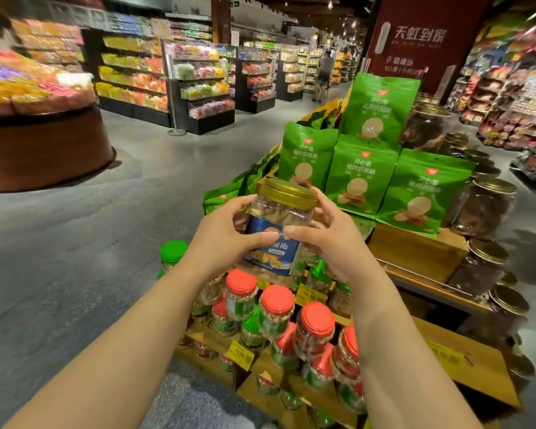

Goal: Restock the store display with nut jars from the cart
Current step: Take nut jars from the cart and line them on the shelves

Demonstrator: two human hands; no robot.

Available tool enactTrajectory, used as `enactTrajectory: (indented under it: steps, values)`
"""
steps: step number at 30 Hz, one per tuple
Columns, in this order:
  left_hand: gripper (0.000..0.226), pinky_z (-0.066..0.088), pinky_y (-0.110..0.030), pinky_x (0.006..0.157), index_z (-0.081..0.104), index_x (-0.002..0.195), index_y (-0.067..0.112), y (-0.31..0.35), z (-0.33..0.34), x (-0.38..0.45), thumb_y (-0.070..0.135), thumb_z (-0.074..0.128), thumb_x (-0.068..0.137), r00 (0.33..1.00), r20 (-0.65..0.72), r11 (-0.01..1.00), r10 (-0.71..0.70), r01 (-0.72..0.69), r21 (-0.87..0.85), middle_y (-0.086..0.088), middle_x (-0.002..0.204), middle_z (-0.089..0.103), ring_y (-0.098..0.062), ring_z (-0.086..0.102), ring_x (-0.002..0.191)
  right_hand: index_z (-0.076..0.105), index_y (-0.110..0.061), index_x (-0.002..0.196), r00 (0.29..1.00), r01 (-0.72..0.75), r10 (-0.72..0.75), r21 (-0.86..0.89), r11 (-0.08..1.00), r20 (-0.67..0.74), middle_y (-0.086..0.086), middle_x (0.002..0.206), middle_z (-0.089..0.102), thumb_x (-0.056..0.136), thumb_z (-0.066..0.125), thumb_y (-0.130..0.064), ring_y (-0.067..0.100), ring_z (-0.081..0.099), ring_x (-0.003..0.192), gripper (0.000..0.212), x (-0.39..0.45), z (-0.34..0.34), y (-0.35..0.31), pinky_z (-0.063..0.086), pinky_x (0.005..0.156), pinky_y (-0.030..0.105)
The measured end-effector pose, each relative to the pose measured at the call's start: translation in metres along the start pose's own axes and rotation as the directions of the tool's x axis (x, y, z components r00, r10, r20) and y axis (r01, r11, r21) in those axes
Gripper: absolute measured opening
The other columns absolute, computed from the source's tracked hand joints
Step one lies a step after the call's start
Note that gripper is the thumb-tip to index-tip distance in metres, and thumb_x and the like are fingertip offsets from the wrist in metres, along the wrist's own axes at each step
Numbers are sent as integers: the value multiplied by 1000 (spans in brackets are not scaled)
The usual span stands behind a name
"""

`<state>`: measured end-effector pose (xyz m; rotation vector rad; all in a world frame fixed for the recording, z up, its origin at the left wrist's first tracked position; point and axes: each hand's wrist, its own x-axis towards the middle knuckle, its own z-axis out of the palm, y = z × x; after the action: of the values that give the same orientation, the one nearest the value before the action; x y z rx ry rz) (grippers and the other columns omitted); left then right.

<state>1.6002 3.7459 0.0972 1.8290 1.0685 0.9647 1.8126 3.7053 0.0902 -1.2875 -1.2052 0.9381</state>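
The person holds one nut jar [274, 230] up in front of the chest with both hands, above the tiered display [464, 360]. The left hand [226, 236] curls round the jar's left side, thumb across the blue label and fingers reaching up toward the shoulder under the gold lid [290, 193]. The right hand [331, 239] wraps the opposite side, thumb meeting the label near the left thumb, fingers bent behind the jar. Both hands grip firmly; neither is free.

The jar's long axis runs from lid to base and leans: the lid tips away from the person and a little to the right, the base points back toward the wrists. It is touching nothing but the hands.

The relation that matters is downward and forward. Directly beneath the hands stand the red-lidded jars [276, 305] and, left of the left wrist, a green-lidded jar [173, 253]. Jars with gold lids like the held one, the gold-lidded jars [489, 209], stand in a row well to the right of the right hand, beyond the green snack bags [361, 174].

Judging by the matching lids, the jar probably belongs on that right side, so the right hand is the nearer one to carry it across, and the jar would need righting before it is set down. The cart is not in view.
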Motion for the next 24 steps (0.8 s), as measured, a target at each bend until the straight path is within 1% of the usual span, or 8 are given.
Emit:
enactTrajectory:
  steps: [4,8,11,13,15,17,20,24]
  values:
    - [95,56,-40,100,60,136,40,-22,-6,57,69,90,50,998,-59,999,-19,16,-44,19,126,68,3,61,118,43,-40,151,999,31,-31,0,1000,15,-1,143,59,43,102,-48,21,63,125,124,62,0,9,54,101,51]
    - [85,54,-41,104,62,138,30,-39,-12,117,45,96,61,997,-50,997,-52,49,-64,13,129,69,-1,59,124,51,-28,148,999,31,-30,-49,998,26,-10,132,67,48,100,-41,12,66,120,112,119,0,10,54,102,41]
    - [58,55,-39,102,70,114,45,-50,-12,158,32,96,64,998,-35,998,-54,53,-30,18,112,75,3,64,113,60,-29,137,1000,-5,8,-107,994,24,-10,126,71,44,100,-50,15,67,118,104,159,-1,16,53,104,46]
    - [47,57,-42,96,74,103,46,-62,-11,182,30,96,65,998,-6,998,-59,59,-3,19,100,77,1,70,103,58,-30,138,999,-25,28,-129,991,27,-13,125,71,44,101,-48,15,66,119,105,182,-1,21,53,104,46]
    - [45,59,-44,93,78,106,39,-75,-11,200,30,95,67,998,10,998,-64,64,7,17,97,78,-4,72,100,53,-30,143,998,-32,39,-159,987,41,-18,127,67,54,100,-34,10,60,125,100,198,1,27,51,106,42]
    - [47,59,-44,92,77,110,36,-91,-12,219,29,95,67,997,29,997,-72,72,18,17,97,78,-5,72,99,44,-31,150,996,-72,79,-151,986,45,-11,134,61,65,96,-20,11,53,130,101,217,5,35,48,109,41]
    - [52,57,-40,95,76,117,35,-113,-16,249,26,94,69,997,63,998,-54,51,45,16,102,78,-4,71,100,41,-38,151,992,-118,122,-169,979,16,-2,129,67,66,96,-23,15,65,118,102,244,15,53,55,101,45]
    - [62,51,-20,91,69,130,30,-138,-28,293,26,92,73,987,154,991,-46,25,132,18,110,72,-2,66,102,42,-44,149,983,-176,164,-169,970,-84,-5,128,68,65,97,-28,14,69,112,102,274,34,79,61,89,39]
